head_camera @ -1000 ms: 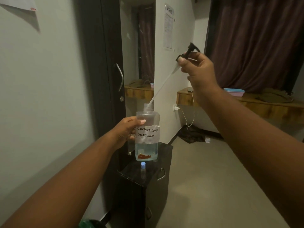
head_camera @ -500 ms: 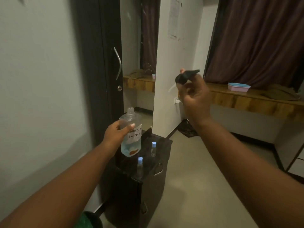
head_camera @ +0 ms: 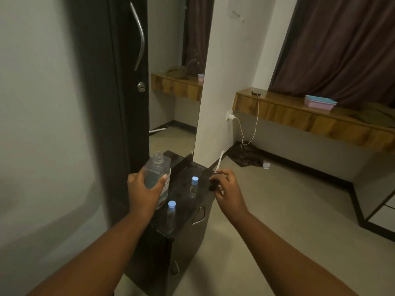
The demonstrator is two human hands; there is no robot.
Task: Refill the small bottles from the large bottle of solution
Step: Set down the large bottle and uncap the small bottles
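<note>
My left hand [head_camera: 142, 190] grips the large clear bottle [head_camera: 157, 174] of bluish solution; its neck is uncapped and it leans slightly over the left side of the black cabinet [head_camera: 181, 223]. My right hand [head_camera: 226, 189] holds the black pump head [head_camera: 213, 185] low over the cabinet's right edge, its white dip tube [head_camera: 219, 160] pointing up and away. Two small clear bottles with blue caps stand on the cabinet top: one at the back [head_camera: 193, 186], one nearer me [head_camera: 171, 212].
A dark wardrobe door [head_camera: 128, 82] with a metal handle rises behind the cabinet, next to a mirror and a white wall. A wooden shelf [head_camera: 310, 118] on the right carries a pink and blue box [head_camera: 319, 101]. A charger cable hangs from a wall socket [head_camera: 230, 116].
My right hand pulled the pump out of the large bottle and came down to the cabinet's right edge. My left hand lowered the bottle toward the cabinet top. The view tilted downward.
</note>
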